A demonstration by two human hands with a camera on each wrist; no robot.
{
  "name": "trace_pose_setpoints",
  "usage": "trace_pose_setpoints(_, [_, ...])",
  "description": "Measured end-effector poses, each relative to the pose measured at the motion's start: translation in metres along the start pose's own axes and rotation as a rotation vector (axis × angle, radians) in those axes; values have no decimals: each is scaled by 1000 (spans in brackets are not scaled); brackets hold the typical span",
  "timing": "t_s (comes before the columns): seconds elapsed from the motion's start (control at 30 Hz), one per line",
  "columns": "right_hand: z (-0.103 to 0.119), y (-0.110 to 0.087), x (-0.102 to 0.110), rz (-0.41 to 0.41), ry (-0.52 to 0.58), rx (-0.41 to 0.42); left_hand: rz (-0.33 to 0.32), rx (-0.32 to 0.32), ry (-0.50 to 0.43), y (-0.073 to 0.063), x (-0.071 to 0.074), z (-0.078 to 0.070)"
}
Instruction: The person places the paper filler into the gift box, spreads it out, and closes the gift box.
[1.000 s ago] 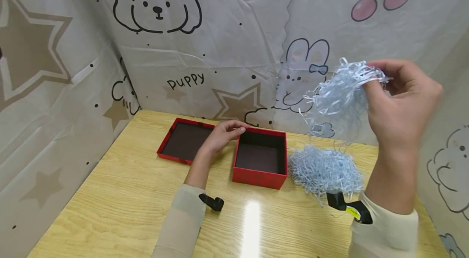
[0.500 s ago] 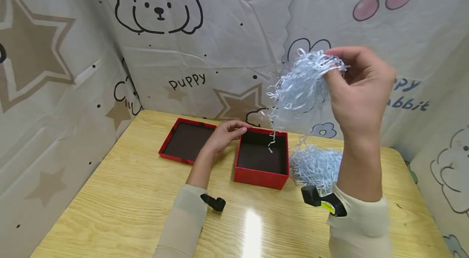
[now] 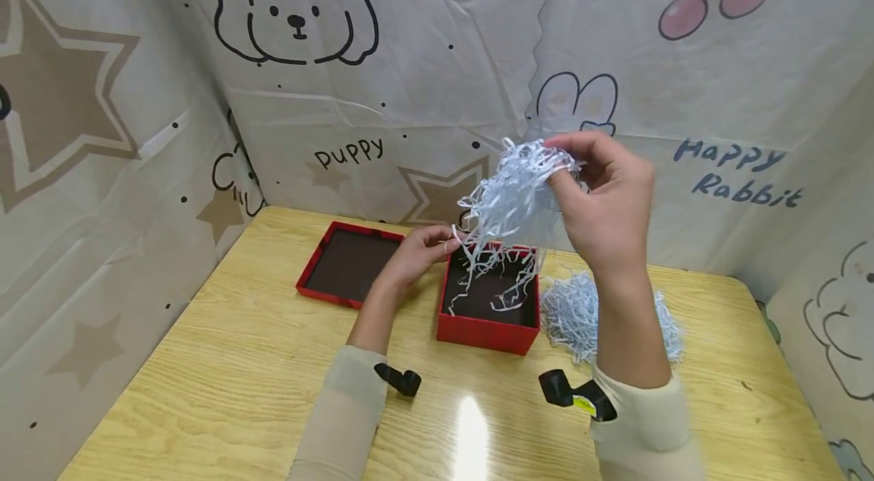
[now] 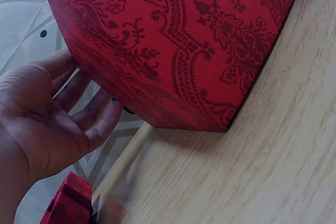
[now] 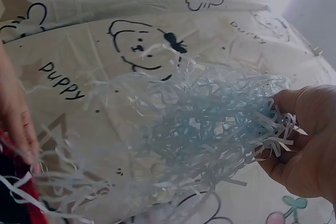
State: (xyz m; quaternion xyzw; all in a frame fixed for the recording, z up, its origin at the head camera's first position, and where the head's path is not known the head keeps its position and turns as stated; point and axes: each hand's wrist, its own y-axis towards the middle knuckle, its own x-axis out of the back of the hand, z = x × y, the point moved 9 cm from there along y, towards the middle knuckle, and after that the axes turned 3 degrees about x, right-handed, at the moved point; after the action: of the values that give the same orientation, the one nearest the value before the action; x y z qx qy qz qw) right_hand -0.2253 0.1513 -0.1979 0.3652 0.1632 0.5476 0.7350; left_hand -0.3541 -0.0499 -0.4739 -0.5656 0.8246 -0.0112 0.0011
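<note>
My right hand (image 3: 604,196) pinches a loose bunch of pale blue shredded paper (image 3: 512,196) between thumb and fingers, above the open red box (image 3: 485,333). Long strands hang from the bunch into the box's dark interior. In the right wrist view the shredded paper (image 5: 210,119) fans out from the fingertips. My left hand (image 3: 416,257) rests at the box's far left corner, fingers fairly straight against its outside. The left wrist view shows these fingers (image 4: 102,114) beside the red patterned wall (image 4: 184,45).
Left of the box lies its red-rimmed lid (image 3: 341,265), dark inside face up. A pile of pale blue shredded paper (image 3: 570,314) sits right of the box, partly behind the right forearm. A printed cloth (image 3: 444,86) stands behind the wooden table (image 3: 225,359).
My right hand has carried the bunch of shredded paper leftward from over the pile to over the box, and lower in the last half second. My left hand has stayed at the corner.
</note>
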Motion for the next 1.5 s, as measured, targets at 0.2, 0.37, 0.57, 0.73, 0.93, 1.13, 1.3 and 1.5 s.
trace_pose_setpoints(0.2, [-37, -21, -9, 50, -23, -71, 12, 12, -2, 0, -1, 3])
trace_pose_setpoints(0.37, [-68, -40, -16, 75, -59, -137, 12, 12, -1, -2, 0, 4])
trace_pose_setpoints(0.57, [-99, -64, -30, 141, -103, -183, 27, -9, 28, -2, -1, 0])
trace_pose_setpoints(0.73, [-119, -83, -40, 200, -140, -213, 38, -11, 31, -2, -2, 1])
trace_pose_setpoints(0.93, [-131, -98, -52, 276, -230, -204, 36, -6, 35, -3, -2, 1])
trace_pose_setpoints(1.13, [-136, -103, -65, 387, -293, -166, 22, -9, 24, -3, 1, -1])
trace_pose_setpoints(1.3, [-146, -114, -75, 571, -334, -208, 26, 7, 6, -2, 2, 2])
trace_pose_setpoints(1.5, [-151, -126, -76, 782, -301, -215, 33, 20, -2, -3, 2, 3])
